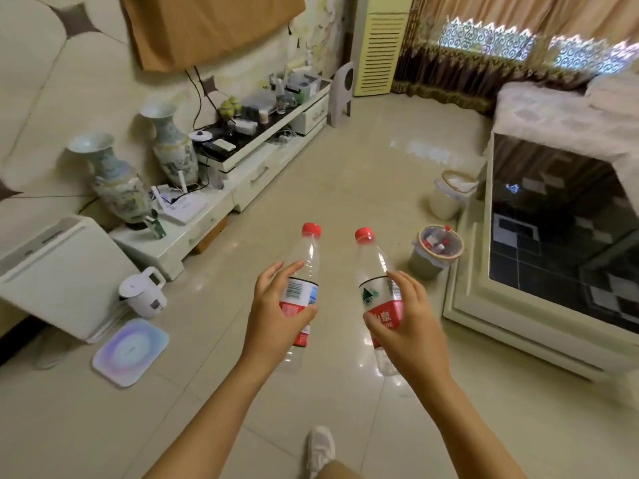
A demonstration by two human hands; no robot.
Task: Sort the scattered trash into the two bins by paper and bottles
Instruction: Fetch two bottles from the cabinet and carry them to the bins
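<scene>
- Bottles, one per hand: the left hand (pixel 276 305) grips a clear bottle with a red cap (pixel 301 288) around its label, and the right hand (pixel 401 319) grips a second red-capped bottle (pixel 378 295) the same way, fingers curled round it. Both are held up over the floor, caps tilted toward 12 o'clock, near each other but not touching.
- Bins: a bin with bottles inside (pixel 436 252) stands at about 2 o'clock from the right hand, just beside the glass-topped table (pixel 560 236). A pale bin (pixel 449 195) stands beyond it at 1 o'clock, also against the table; what it holds cannot be made out.
- Left side, 9 to 11 o'clock: a white kettle (pixel 143 292) on the floor, a pastel square tray (pixel 130 350) near it at 8 o'clock, a white box-like appliance (pixel 55 271), two painted vases (pixel 114 178) on a low white cabinet (pixel 242 167) crowded with small items.
- Far end, 12 o'clock: a white stool (pixel 342 95), a slatted cream unit (pixel 380 50), patterned curtains (pixel 518 46).
- Floor (pixel 345 174): glossy cream tiles; nothing lies between the hands and the bottle bin.
- Bottom edge, 6 o'clock: a white shoe (pixel 321 447).
</scene>
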